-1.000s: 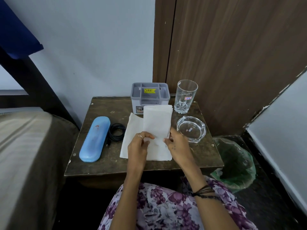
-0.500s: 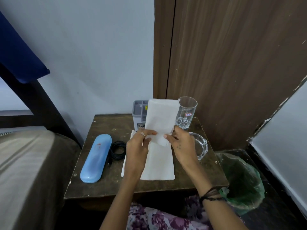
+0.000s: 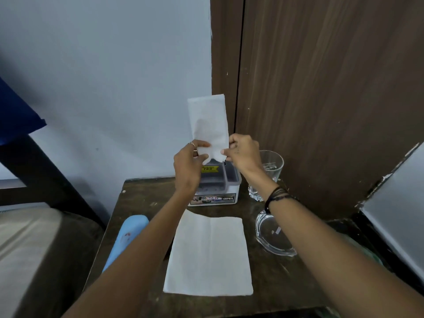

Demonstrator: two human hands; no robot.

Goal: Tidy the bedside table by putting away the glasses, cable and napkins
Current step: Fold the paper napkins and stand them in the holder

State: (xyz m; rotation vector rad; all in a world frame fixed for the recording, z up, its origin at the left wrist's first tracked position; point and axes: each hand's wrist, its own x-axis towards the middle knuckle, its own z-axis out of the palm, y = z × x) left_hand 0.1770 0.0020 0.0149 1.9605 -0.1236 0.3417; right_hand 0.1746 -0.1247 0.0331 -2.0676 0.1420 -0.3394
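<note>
Both hands hold a folded white napkin point(image 3: 208, 125) upright in the air, just above the grey organiser box point(image 3: 218, 182) at the back of the bedside table. My left hand point(image 3: 187, 165) pinches its lower left corner and my right hand point(image 3: 243, 154) pinches its lower right corner. A second white napkin point(image 3: 208, 255) lies flat on the dark wooden table point(image 3: 275, 285). The light blue glasses case point(image 3: 130, 235) lies at the left, partly behind my left forearm. The black cable is hidden by that arm.
A clear drinking glass point(image 3: 269, 173) stands right of the organiser, and a glass ashtray point(image 3: 273, 237) sits in front of it. A bed point(image 3: 29, 255) is at the left, a wooden door point(image 3: 321, 88) behind, and a green-lined bin at the lower right.
Both hands have lifted the folded napkin up and forward, from over the table's middle to above the organiser box. The camera has moved closer, and my left arm now covers the cable.
</note>
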